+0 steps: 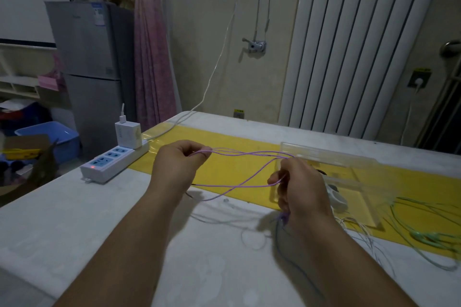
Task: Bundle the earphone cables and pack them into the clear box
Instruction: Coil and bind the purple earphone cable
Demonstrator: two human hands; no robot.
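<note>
Folding, not yet packing: the purple cable (239,154) is stretched in several slack strands between both hands, held up over the near half of the desk (99,219).

- Left hand (179,162): thumb and forefinger pinch the looped end of the strands.
- Right hand (299,187): fingers curled round the other end; a loose tail hangs below it to the desk.
- Clear box (331,157): toward the right edge, lid tipped open, just behind the right hand. Something pale lies inside; I cannot tell what.

My read is that the bundle is part-made. The next move would need the strands gathered shorter and the tail wound round them, with a firm pinch so the loops do not spring apart.

Materials: the cable is thin, limp and smooth-jacketed, crossing itself in soft curves. The box is rigid, glossy and shallow. A white cable (252,239) and a mint green cable (424,237) lie tangled and unbundled by the near right corner. A shiny yellow strip (224,142) runs across the pale, matte desk. A white power strip (112,162) sits at the left edge.
</note>
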